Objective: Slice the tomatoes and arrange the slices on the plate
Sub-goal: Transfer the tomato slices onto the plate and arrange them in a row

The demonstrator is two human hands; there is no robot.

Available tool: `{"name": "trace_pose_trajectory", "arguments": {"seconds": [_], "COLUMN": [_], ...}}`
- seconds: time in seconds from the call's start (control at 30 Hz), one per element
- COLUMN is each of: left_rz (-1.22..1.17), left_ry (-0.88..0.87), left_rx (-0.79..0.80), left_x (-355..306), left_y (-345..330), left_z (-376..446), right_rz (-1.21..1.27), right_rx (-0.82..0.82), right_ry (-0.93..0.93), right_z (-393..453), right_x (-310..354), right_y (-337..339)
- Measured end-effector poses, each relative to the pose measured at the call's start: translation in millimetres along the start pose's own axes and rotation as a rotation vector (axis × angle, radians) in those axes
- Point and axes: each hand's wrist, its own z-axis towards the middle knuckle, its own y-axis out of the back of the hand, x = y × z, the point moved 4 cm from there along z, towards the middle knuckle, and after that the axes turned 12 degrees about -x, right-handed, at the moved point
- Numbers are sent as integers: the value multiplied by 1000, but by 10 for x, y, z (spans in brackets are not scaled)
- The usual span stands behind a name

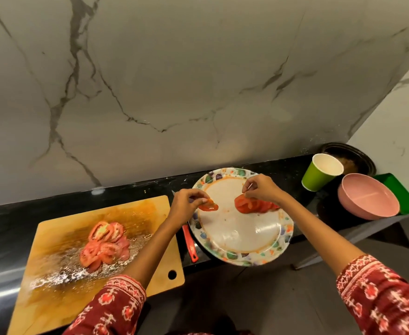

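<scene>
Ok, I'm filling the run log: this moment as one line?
stage: plating | left hand: pinches slice | right hand: on slices | plate | board: slice pile

Left sleeve (116, 308): dark red fabric, white and pink woven motifs, banded cuff | Right sleeve (377, 293): same pattern | Forearms: bare below cuffs

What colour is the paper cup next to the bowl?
The paper cup is green outside and white inside, seen in the head view.
</scene>
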Motion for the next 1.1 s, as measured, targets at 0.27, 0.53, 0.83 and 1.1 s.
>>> {"name": "trace_pose_trajectory", "arguments": {"seconds": [0.27, 0.53, 0.83, 1.1], "left_rz": [26, 6, -17, 111], "left_ry": [13, 18, 23, 38], "left_rx": [13, 12, -57, 24], "left_x": [-28, -144, -221, -58], "left_y": [-262, -444, -599, -825], "left_z": [125, 217, 332, 211], "right_rz": [-205, 224, 165, 79], "right_rx": [32, 208, 194, 132], "right_ry": [154, 192, 150, -27], "right_z": [198, 169, 176, 129], "right_x": [-189, 50, 127, -72], "right_y": [-183, -96, -73, -128]}}
